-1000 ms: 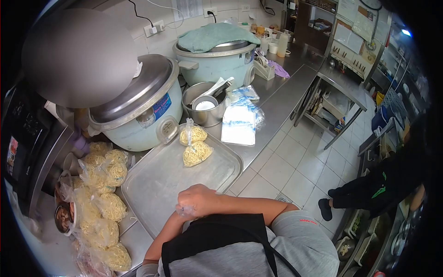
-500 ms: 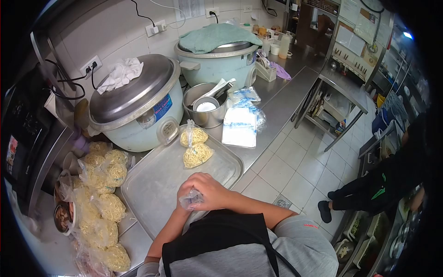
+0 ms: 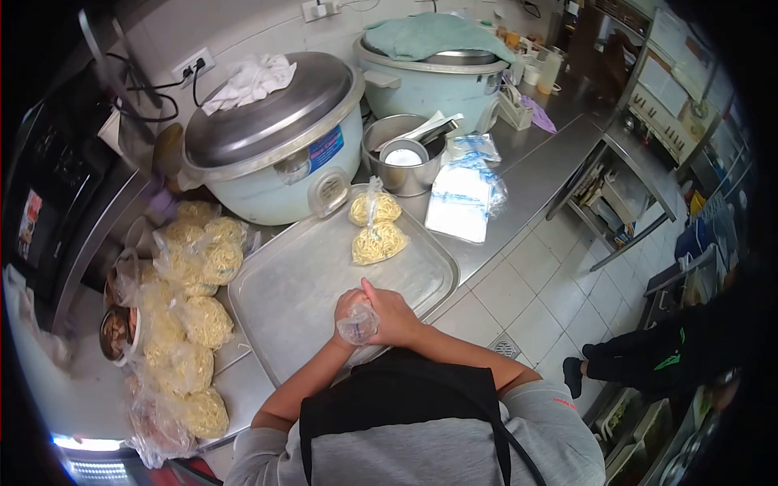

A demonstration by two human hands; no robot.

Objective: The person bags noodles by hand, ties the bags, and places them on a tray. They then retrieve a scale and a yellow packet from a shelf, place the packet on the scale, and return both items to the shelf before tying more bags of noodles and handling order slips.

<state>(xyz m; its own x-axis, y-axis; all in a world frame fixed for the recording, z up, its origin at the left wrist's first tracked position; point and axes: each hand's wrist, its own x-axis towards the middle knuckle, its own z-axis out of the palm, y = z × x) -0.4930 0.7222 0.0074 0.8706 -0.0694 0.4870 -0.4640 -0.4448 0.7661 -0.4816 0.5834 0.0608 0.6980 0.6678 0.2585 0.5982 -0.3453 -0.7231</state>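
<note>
Close to my body, over the near edge of a metal tray (image 3: 284, 279), my hands are closed together around a clear plastic bag (image 3: 358, 326). The bag's gathered top bulges toward me; whatever is in its lower part is hidden by the fingers. My left hand (image 3: 348, 301) wraps it from the left. From the right, my right hand (image 3: 393, 316) presses against it with the thumb raised. Two tied bags of yellow noodles (image 3: 379, 243) lie at the tray's far end, apart from my hands.
Several bagged noodle portions (image 3: 207, 321) are piled left of the tray. Behind stand two large rice cookers (image 3: 275, 182), a steel pot (image 3: 401, 178) with utensils, and a stack of plastic bags (image 3: 460, 206). A person in dark clothes (image 3: 656, 348) stands at the right.
The camera view has shifted, so the counter items appear farther right and slightly higher. My hands stay closed on the bag; my right thumb now sticks up and more of the bag's top shows.
</note>
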